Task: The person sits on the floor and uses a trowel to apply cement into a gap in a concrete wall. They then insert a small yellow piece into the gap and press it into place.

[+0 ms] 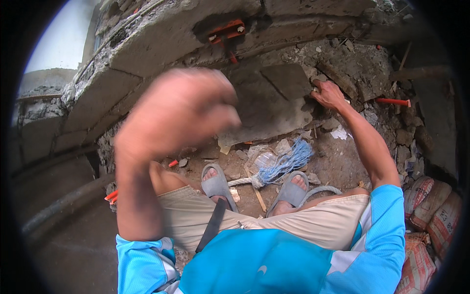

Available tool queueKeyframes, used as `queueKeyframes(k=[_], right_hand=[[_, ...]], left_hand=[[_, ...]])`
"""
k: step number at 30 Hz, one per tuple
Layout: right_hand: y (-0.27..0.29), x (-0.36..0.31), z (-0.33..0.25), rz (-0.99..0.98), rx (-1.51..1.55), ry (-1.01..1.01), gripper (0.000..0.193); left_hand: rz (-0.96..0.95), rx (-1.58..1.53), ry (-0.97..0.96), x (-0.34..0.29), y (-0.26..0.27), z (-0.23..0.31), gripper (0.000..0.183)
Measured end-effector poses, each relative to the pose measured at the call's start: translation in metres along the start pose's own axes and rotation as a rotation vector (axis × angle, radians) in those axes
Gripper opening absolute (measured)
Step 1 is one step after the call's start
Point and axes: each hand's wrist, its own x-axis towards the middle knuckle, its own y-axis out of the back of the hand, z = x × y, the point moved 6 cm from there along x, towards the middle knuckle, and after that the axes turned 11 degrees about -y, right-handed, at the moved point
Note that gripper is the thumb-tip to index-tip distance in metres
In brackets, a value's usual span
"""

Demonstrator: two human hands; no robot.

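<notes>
My left hand [188, 110] is raised close in front of me, and motion smears its fingers. Whether it holds anything is not visible. Farther out to the right, my right hand [330, 94] reaches down with curled fingers at the right edge of a flat grey slab [274, 105]. Its fingertips meet a small bit there among the rubble, too small to make out. The slab lies tilted on the debris, with a dark straight groove near its top. Between my sandalled feet lies a white rope [257, 181] with a frayed blue end [286, 161].
Broken concrete [161, 49] rises along the far left, with an orange fitting [227, 32] set in it. An orange tube [393, 102] sticks out of rubble at the right. Stacked sacks [423, 201] stand at the lower right; a pipe [66, 203] runs at the left.
</notes>
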Motion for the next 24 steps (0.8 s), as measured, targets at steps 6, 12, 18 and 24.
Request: queueKeyframes(k=[6,12,18,24], right_hand=[[-0.008,0.021,-0.013,-0.008,-0.068,0.047,0.044],[-0.013,0.032,-0.025,-0.054,-0.02,0.003,0.048],[-0.022,0.042,-0.038,-0.108,0.013,0.019,0.05],[-0.024,0.047,-0.061,-0.073,-0.012,0.136,0.049]], left_hand=[[1.195,0.07,0.182,-0.09,0.104,-0.134,0.03],[1.376,0.163,0.204,-0.095,0.102,-0.174,0.042],[1.35,0.162,0.196,-0.072,0.088,-0.208,0.059],[1.297,0.411,0.223,-0.07,0.086,-0.22,0.068]])
